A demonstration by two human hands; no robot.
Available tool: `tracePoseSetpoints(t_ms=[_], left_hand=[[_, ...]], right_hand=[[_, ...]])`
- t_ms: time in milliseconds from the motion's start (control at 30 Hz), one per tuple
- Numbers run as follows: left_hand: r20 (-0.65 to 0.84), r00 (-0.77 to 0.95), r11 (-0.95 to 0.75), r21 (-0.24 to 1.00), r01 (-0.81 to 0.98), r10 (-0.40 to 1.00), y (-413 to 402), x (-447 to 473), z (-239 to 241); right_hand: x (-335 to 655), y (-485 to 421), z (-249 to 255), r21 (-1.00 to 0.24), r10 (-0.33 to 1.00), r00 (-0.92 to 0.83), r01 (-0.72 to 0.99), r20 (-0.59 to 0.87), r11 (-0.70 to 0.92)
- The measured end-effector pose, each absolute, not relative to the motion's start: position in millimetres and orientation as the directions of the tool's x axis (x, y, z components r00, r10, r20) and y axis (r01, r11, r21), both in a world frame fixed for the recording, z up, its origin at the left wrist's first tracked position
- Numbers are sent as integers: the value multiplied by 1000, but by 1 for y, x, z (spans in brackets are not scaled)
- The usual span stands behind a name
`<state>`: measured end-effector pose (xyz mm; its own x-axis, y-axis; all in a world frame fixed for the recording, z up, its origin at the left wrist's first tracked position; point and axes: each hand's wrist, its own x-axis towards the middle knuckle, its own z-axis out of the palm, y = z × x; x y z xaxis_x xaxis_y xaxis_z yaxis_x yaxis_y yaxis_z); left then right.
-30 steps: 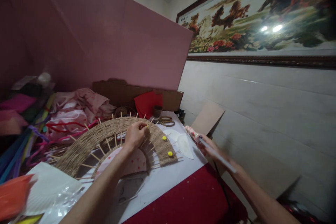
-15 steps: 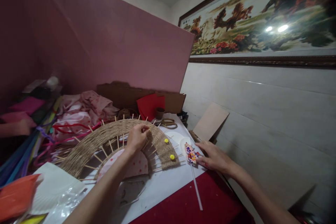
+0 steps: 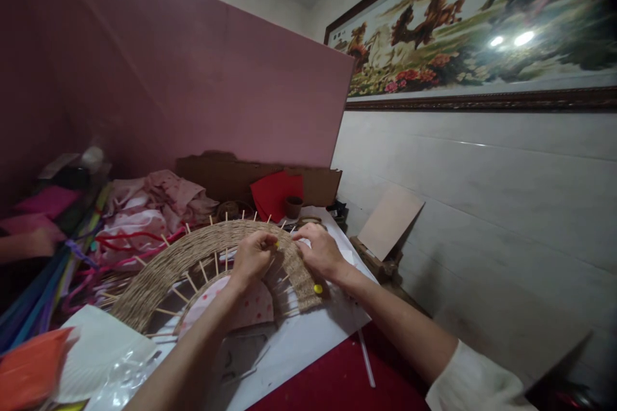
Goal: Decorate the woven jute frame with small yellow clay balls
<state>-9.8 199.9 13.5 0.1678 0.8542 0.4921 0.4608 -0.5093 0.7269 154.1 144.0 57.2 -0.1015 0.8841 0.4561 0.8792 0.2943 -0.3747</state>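
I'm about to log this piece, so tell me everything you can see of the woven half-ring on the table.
The woven half-ring is an arch of tan, jute-like cord wound over thin wooden sticks that radiate like spokes, their tips poking past the outer edge. It lies flat on the white sheet, over a pink dotted fan shape. A yellow pompom sits near its right end. The left hand pinches something small and yellow at its top; the right hand rests on it beside that.

Left hand (image 3: 250, 258) pinched, right hand (image 3: 321, 252) curled.
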Motion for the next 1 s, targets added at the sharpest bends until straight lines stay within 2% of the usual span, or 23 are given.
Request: tracePoseSetpoints(t_ms=[100,267,467,767,1000], left_hand=[[507,159,-514,707,486,847,198,-8,13],[527,178,-535,670,514,831,193,-7,14],[563,227,-586,610,534,794,188,-7,18],[595,220,-608,595,526,773,190,-6,16],[585,232,-603,586,542,777,189,-5,14]], right_hand=[[153,157,57,-335,904,-32,923,426,191],[158,183,60,-407,958,19,907,287,104],[158,197,68,-488,984,11,870,179,79],[158,197,64,-601,984,61,797,169,54],[157,202,59,-638,983,67,768,168,57]])
